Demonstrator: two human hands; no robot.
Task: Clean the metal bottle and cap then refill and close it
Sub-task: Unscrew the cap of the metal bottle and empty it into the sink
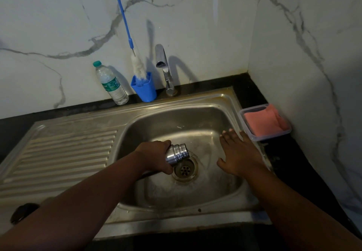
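Observation:
My left hand grips the metal bottle and holds it tipped over the sink drain, its ribbed mouth end pointing right and down. Water spreads around the drain on the basin floor. My right hand hovers flat and open over the right side of the steel sink, fingers apart, holding nothing. A dark round object, possibly the cap, lies at the lower left on the draining board edge.
A tap stands behind the basin. Beside it a blue cup holds a long blue-handled bottle brush. A plastic water bottle stands left of the cup. A clear box with a pink cloth sits at the right.

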